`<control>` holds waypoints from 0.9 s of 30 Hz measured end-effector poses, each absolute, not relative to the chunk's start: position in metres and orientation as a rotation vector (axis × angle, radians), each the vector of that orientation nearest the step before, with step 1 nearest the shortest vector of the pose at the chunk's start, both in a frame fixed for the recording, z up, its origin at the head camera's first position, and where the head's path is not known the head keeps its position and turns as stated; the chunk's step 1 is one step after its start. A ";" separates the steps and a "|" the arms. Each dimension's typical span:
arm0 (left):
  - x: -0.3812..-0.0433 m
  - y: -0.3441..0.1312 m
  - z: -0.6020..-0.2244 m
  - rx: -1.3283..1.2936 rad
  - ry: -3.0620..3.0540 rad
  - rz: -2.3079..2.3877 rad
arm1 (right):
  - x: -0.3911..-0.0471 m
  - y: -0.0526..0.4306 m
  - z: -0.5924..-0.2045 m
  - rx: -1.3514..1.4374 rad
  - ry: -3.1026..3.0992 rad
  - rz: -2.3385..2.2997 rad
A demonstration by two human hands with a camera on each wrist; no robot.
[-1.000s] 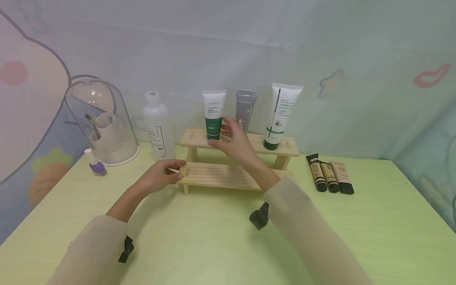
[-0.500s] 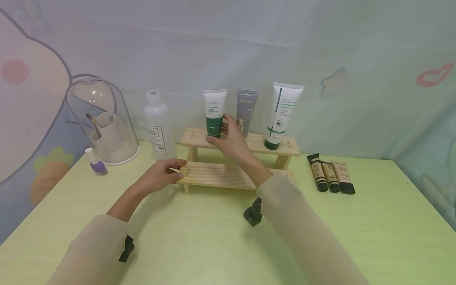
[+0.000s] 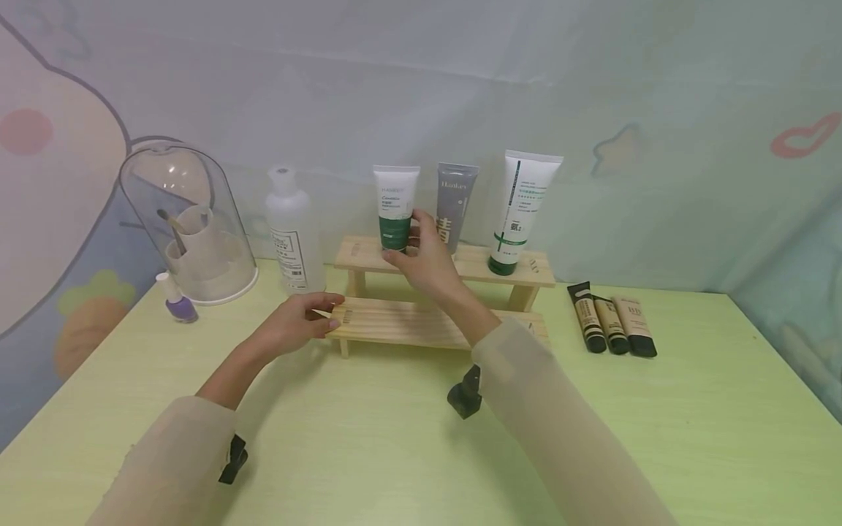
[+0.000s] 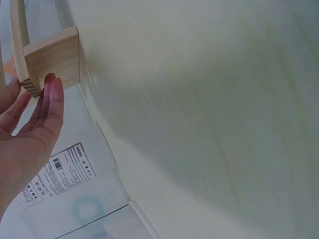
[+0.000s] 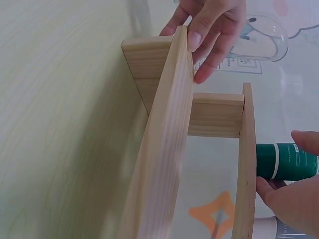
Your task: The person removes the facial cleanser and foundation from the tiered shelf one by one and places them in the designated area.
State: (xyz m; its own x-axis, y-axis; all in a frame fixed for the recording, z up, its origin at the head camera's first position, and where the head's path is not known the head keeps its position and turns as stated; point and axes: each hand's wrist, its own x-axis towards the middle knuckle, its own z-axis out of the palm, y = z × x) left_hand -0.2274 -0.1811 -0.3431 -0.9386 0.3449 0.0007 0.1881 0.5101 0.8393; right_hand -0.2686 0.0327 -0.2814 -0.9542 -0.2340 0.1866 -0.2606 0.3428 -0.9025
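A white and green squeeze tube (image 3: 397,193) stands upright, cap down, at the left part of the upper plank of a two-tier wooden stand (image 3: 408,323). My right hand (image 3: 430,261) holds this tube low on its green part, thumb in front and fingers at its right side. In the right wrist view the green end (image 5: 294,162) meets the upper plank. My left hand (image 3: 292,325) grips the left end of the lower plank between thumb and fingers. On the upper plank, a grey tube (image 3: 455,201) is partly hidden behind my right hand, and a taller white tube (image 3: 522,212) stands at the right.
Left of the stand are a clear bottle (image 3: 289,234), a purple nail polish bottle (image 3: 176,301) and a transparent dome (image 3: 230,212) over a brush holder. Three small tubes (image 3: 612,325) lie on the table at the right. A printed curtain (image 3: 658,219) hangs behind.
My right wrist has shifted slightly left, and the white and green tube has moved a little farther back on the plank. My left hand keeps its grip on the stand.
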 end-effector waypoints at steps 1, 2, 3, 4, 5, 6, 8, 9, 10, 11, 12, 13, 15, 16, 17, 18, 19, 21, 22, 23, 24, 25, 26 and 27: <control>-0.227 -0.181 -0.343 0.462 2.581 1.405 | -0.268 0.032 -0.281 0.477 -2.551 1.716; -0.228 -0.181 -0.343 0.466 2.580 1.406 | -0.269 0.032 -0.281 0.480 -2.550 1.705; -0.228 -0.181 -0.343 0.470 2.579 1.407 | -0.269 0.032 -0.281 0.481 -2.550 1.693; -0.228 -0.181 -0.343 0.474 2.578 1.409 | -0.269 0.032 -0.281 0.483 -2.549 1.683; -0.228 -0.181 -0.342 0.476 2.578 1.410 | -0.269 0.031 -0.282 0.482 -2.550 1.671; -0.228 -0.181 -0.342 0.479 2.578 1.409 | -0.269 0.031 -0.282 0.484 -2.546 1.666; -0.228 -0.181 -0.342 0.482 2.578 1.409 | -0.269 0.031 -0.282 0.476 -2.547 1.657; -0.228 -0.180 -0.342 0.481 2.578 1.409 | -0.269 0.031 -0.282 0.472 -2.545 1.658; -0.228 -0.180 -0.341 0.480 2.578 1.408 | -0.269 0.031 -0.282 0.468 -2.542 1.658; -0.227 -0.180 -0.341 0.477 2.578 1.407 | -0.269 0.031 -0.282 0.463 -2.539 1.658; -0.227 -0.180 -0.341 0.475 2.579 1.405 | -0.269 0.030 -0.282 0.459 -2.535 1.660; -0.227 -0.180 -0.341 0.472 2.578 1.405 | -0.269 0.030 -0.282 0.451 -2.534 1.656; -0.227 -0.180 -0.341 0.469 2.575 1.407 | -0.269 0.030 -0.282 0.441 -2.531 1.640; -0.227 -0.180 -0.341 0.468 2.574 1.407 | -0.269 0.030 -0.282 0.439 -2.529 1.629; -0.227 -0.180 -0.341 0.467 2.573 1.407 | -0.268 0.030 -0.282 0.436 -2.529 1.616; -0.228 -0.180 -0.341 0.467 2.571 1.409 | -0.268 0.030 -0.282 0.434 -2.531 1.604; -0.228 -0.180 -0.341 0.466 2.569 1.410 | -0.268 0.030 -0.282 0.434 -2.531 1.594; -0.227 -0.180 -0.341 0.462 2.570 1.410 | -0.267 0.031 -0.282 0.441 -2.534 1.582; -0.227 -0.180 -0.341 0.459 2.570 1.410 | -0.266 0.032 -0.282 0.449 -2.534 1.581; -0.227 -0.180 -0.341 0.457 2.570 1.411 | -0.265 0.033 -0.282 0.455 -2.536 1.578; -0.227 -0.180 -0.342 0.454 2.570 1.411 | -0.264 0.034 -0.282 0.463 -2.536 1.578; -0.227 -0.180 -0.342 0.450 2.570 1.412 | -0.263 0.036 -0.282 0.471 -2.537 1.579; -0.227 -0.180 -0.342 0.447 2.571 1.412 | -0.262 0.038 -0.282 0.479 -2.539 1.580; -0.226 -0.180 -0.342 0.447 2.573 1.413 | -0.261 0.040 -0.282 0.488 -2.541 1.584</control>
State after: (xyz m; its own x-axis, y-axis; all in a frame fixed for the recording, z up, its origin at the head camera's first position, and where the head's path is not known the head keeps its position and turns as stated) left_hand -0.2265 -0.1802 -0.3416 -0.9401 0.3409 -0.0066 0.1774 0.5056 0.8444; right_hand -0.2609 0.0395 -0.2820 -0.9425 -0.2125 0.2580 -0.3251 0.4045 -0.8548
